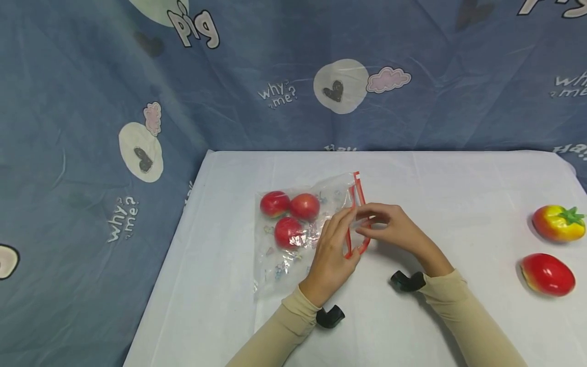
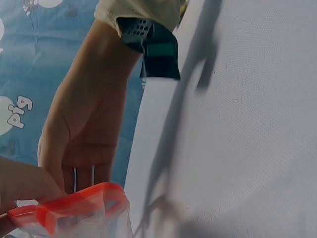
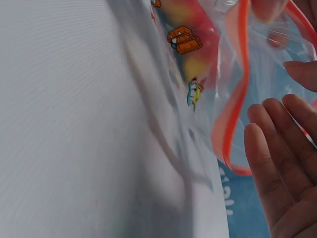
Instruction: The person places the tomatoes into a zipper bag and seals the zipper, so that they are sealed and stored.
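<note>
A clear zip bag [image 1: 270, 262] with a red-edged mouth [image 1: 359, 188] lies on the white table, and three round red toy fruits [image 1: 289, 232] show inside it. My left hand [image 1: 331, 257] lies over the mouth end and holds its edge. From the right, my right hand [image 1: 394, 224] reaches to the same mouth. In the right wrist view its fingers [image 3: 285, 148] look straight beside the red rim [image 3: 233, 114], which stands apart from the other edge. The left wrist view shows the raised red rim [image 2: 79, 201] close to both hands; some fingertips are hidden.
At the table's right side lie a red-yellow toy fruit [image 1: 557, 224] with a green leafy top and, nearer, a red oval toy fruit [image 1: 548, 275]. Black wrist cameras [image 1: 330, 317] hang below both sleeves. A blue printed cloth [image 1: 284, 46] hangs behind the table.
</note>
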A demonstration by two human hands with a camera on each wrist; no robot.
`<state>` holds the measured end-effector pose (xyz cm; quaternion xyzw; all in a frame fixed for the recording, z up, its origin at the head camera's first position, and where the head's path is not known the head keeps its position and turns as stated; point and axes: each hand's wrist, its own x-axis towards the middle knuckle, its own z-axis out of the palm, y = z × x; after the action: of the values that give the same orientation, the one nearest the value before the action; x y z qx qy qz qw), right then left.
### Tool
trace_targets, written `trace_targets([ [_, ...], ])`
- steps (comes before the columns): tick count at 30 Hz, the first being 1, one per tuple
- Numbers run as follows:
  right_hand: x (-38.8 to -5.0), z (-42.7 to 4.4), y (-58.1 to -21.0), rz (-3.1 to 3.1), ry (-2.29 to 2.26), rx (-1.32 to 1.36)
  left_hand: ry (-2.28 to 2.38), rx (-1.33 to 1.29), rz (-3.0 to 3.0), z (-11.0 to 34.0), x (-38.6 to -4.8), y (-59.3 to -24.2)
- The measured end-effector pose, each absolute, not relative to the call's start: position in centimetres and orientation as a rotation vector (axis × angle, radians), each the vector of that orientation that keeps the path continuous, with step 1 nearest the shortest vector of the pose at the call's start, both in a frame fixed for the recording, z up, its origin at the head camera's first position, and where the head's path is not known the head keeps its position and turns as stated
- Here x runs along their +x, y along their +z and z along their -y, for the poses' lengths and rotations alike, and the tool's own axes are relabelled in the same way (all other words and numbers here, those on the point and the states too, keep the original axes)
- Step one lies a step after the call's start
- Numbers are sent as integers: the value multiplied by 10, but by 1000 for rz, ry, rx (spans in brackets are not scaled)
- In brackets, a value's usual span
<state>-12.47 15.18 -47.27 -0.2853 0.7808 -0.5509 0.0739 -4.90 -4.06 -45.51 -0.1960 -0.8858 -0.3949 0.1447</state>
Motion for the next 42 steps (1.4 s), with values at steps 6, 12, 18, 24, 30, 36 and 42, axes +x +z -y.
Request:
trace_targets([
  [6,-119,-165,-471,-2373,-1675,-901,-1142,-560,2568,41,-50,-455],
  [12,-108,-186,-467,-2492,-1667,-884,-1157,-557,2569,42,-51,-456],
  [18,-95,-216,-468,-2608,-1660,-825,-1144,-567,2579,42,-51,-456],
  [24,-86,-235,-466,-2650,-1699,-754,-1194,-554,2583,42,-51,-458],
  [30,-80,-245,-465,-2709,-1688,-712,-1168,-562,2577,42,-51,-459],
  [36,-76,-253,-466,-2774,-1625,-632,-1169,-558,2555,43,-52,-458],
  [42,-70,-269,-462,-2872,-1554,-524,-1166,-560,2567,43,-52,-459],
])
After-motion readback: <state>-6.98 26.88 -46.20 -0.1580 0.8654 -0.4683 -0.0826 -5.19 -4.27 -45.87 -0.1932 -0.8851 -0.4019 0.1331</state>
